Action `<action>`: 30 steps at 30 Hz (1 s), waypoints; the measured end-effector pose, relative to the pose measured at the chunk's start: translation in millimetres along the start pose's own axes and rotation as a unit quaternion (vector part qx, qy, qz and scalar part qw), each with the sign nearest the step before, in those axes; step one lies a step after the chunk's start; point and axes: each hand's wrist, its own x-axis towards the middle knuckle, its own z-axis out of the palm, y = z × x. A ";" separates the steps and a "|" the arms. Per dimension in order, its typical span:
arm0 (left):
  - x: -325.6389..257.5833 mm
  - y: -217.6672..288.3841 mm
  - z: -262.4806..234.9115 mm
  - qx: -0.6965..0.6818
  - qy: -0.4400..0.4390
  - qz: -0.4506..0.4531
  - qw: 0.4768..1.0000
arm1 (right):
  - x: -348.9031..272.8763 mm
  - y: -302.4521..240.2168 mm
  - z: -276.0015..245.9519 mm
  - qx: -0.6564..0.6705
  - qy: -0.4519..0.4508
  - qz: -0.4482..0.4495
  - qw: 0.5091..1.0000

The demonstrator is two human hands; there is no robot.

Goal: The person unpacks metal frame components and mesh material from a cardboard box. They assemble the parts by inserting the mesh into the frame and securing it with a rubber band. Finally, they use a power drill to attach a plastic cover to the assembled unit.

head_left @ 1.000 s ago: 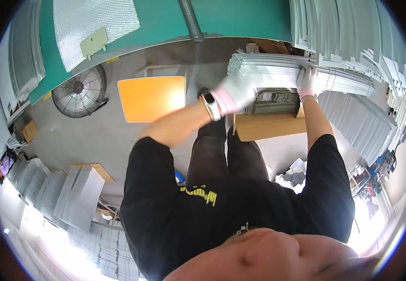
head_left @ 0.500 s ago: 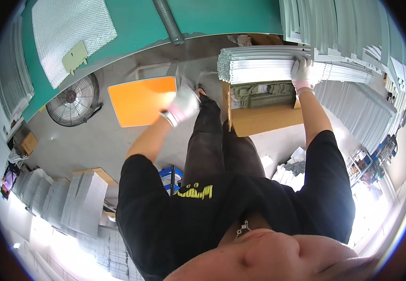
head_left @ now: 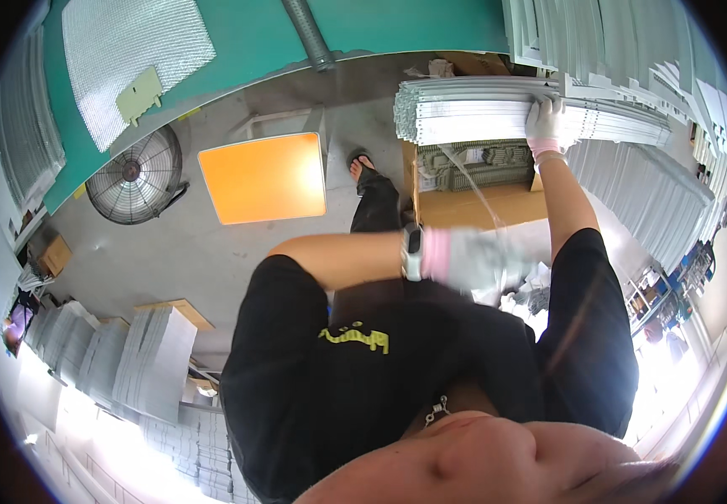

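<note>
A bundle of long white slats (head_left: 464, 122) with small holes along their edges lies across the top of an open cardboard box (head_left: 473, 207). My right hand (head_left: 545, 126), in a white glove with a pink cuff, is closed over the bundle right of its middle. In front of my body is my gloved left hand (head_left: 477, 259), smeared by motion, its fingers unreadable. A thin translucent strip (head_left: 474, 186) runs slantwise from the bundle's underside toward this hand; whether the fingers grip it is unclear. Grey-green ribbed parts (head_left: 485, 168) fill the box's far side.
An orange-topped stool (head_left: 263, 178) stands left of my leg, with a round floor fan (head_left: 134, 175) beyond it. Ahead is a green table (head_left: 405, 29) carrying a silvery quilted sheet (head_left: 133, 59). More slats (head_left: 640, 181) are stacked at right, pale panels (head_left: 149, 365) at lower left.
My left hand has swung from beside the stool to the right, across my body. The translucent strip now stretches below the bundle. My right hand stays on the slats.
</note>
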 end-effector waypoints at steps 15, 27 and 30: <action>-361.0 -74.2 -290.7 0.477 0.337 -0.657 0.478 | -5.6 -2.9 1.6 0.061 0.023 -0.001 0.998; -136.8 -6.7 72.0 0.070 -0.147 -0.067 0.984 | 3.1 -7.1 -7.3 0.038 0.024 0.001 0.999; -105.3 2.2 67.5 0.068 -0.052 -0.129 0.988 | 7.1 -6.9 -10.1 0.031 0.015 0.001 0.999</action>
